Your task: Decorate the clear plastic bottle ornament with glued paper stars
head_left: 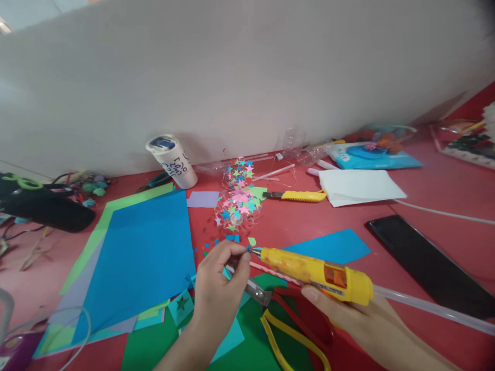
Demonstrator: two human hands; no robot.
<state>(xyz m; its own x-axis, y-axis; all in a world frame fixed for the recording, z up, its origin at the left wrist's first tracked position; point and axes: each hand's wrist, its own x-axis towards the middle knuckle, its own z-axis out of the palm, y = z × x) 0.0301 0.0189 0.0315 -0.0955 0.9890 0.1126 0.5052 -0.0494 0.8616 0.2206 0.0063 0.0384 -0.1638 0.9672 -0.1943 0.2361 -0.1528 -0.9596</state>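
My left hand (222, 288) is closed in a pinch on a tiny blue paper piece (248, 249), mostly hidden by the fingertips. My right hand (348, 317) grips a yellow hot glue gun (309, 268), with a clear glue stick (425, 306) sticking out of its back. The gun's metal nozzle meets, or almost meets, the blue piece. Below the hands lies a plier-like tool with a grey metal head (258, 292) and red and yellow handles. A pink striped straw (274, 272) runs under the gun. Just beyond is a pile of small paper stars (240, 196) in several colours.
Blue paper sheets (147, 263) lie left over green and lilac ones. A white tumbler (172, 162) stands by the wall. A yellow box cutter (303, 196), white tissues (359, 186), a blue paper strip (332, 246) and a black phone (429, 263) lie right.
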